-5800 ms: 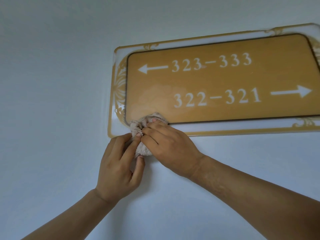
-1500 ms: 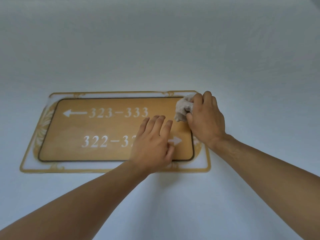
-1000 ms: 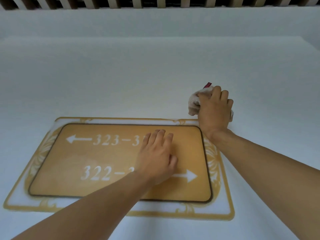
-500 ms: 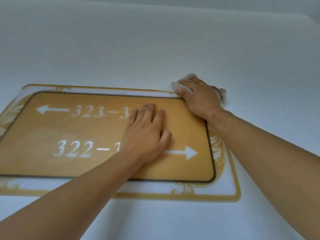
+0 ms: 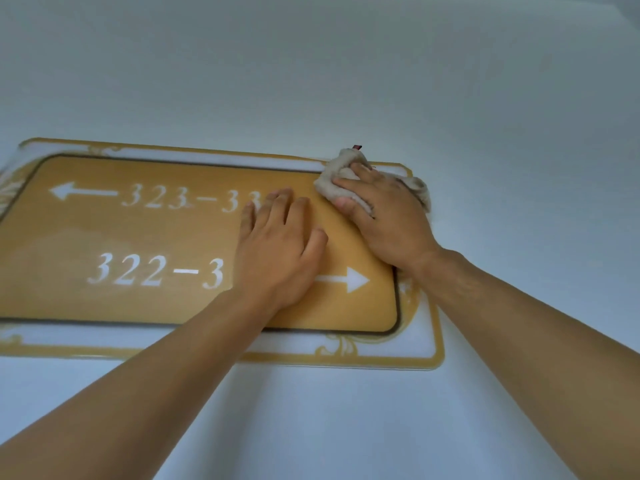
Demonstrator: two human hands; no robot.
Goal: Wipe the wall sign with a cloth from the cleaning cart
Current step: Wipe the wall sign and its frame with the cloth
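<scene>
- The wall sign (image 5: 138, 237), a gold panel with a dark outline set inside a pale border trimmed with gold scrollwork, fills the left and middle of the frame and runs off the left edge.
- On the upper left of the panel a white arrow points left beside the digits "323-33"; lower down "322-3" shows, the rest hidden by a hand.
- The left hand (image 5: 277, 251) comes in from the lower left and lies flat on the panel at centre frame, palm down, fingers stretched out and close together, gripping nothing.
- A white arrow pointing right shows just right of that hand's heel, low on the panel.
- The cloth (image 5: 341, 183), beige and bunched up, sits on the sign's upper right corner, right of centre in the frame, spilling over the top border; a small red tag sticks out at its top.
- The right hand (image 5: 388, 216) reaches in from the lower right and presses on the cloth, fingers curled over it and thumb clamped beneath.
- The pale wall (image 5: 519, 133) surrounds the sign.
</scene>
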